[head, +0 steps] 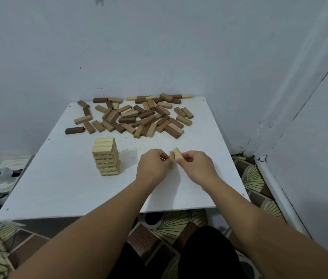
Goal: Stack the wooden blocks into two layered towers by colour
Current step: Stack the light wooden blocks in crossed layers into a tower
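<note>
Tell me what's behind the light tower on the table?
Behind the light tower lies bare white table, then the loose pile of mixed blocks by the wall. Whatever lies right at the tower's far base is hidden.

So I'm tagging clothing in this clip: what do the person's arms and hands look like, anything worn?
Both forearms are bare as far as the view shows: no sleeves in sight. The left hand and right hand show no gloves, and no rings, watch or bracelets can be seen.
</note>
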`<state>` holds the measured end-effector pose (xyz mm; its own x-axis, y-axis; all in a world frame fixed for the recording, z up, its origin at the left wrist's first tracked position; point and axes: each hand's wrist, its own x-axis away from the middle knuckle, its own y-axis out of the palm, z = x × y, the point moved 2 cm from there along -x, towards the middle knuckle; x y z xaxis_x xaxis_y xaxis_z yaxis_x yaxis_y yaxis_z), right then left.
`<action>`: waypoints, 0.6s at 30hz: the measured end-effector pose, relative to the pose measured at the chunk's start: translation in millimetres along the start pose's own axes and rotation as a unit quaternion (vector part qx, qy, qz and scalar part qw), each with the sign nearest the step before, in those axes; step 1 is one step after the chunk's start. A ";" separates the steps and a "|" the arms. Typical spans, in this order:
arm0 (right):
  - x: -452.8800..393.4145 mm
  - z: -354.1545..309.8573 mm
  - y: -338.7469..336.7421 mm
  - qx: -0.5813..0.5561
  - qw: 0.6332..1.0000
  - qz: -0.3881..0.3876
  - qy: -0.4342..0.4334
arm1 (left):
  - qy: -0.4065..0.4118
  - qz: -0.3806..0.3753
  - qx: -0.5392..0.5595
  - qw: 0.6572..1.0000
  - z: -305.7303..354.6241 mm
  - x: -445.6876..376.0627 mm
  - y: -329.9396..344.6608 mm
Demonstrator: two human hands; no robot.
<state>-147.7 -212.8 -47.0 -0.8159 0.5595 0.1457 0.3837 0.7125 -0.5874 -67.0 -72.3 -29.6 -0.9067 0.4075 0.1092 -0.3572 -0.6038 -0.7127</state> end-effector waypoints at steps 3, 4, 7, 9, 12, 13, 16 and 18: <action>11.3 -1.5 4.3 -0.003 1.000 0.005 -0.021 | 0.000 -0.015 0.028 0.999 -16.2 11.9 -0.5; 12.8 -1.0 4.9 -0.011 1.000 0.007 -0.020 | 0.007 -0.015 0.037 0.999 -21.0 14.6 -0.6; 16.4 2.8 3.3 -0.055 0.998 0.015 0.001 | 0.034 -0.002 0.067 0.997 -30.1 22.7 -1.2; 16.4 7.1 1.2 -0.098 0.995 0.020 0.015 | 0.060 0.017 0.082 0.995 -35.2 26.5 0.8; 15.7 10.6 2.2 -0.107 0.994 0.005 0.012 | 0.103 0.052 0.075 0.990 -40.5 30.3 4.5; 15.1 11.3 2.7 -0.105 0.994 0.000 0.008 | 0.106 0.056 0.079 0.990 -41.1 30.4 5.8; 14.4 13.5 2.0 -0.108 0.994 0.006 0.001 | 0.109 0.057 0.075 0.990 -41.9 28.7 8.8; 16.8 15.0 0.9 -0.095 0.995 0.026 -0.006 | 0.116 0.055 0.053 0.990 -42.3 27.7 9.9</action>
<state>-167.6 -209.1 -57.0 -0.7976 0.5931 0.1100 0.4990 0.7512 -0.4321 -86.1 -38.0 -63.0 -0.8696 0.4745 -0.1365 -0.2913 -0.7163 -0.6341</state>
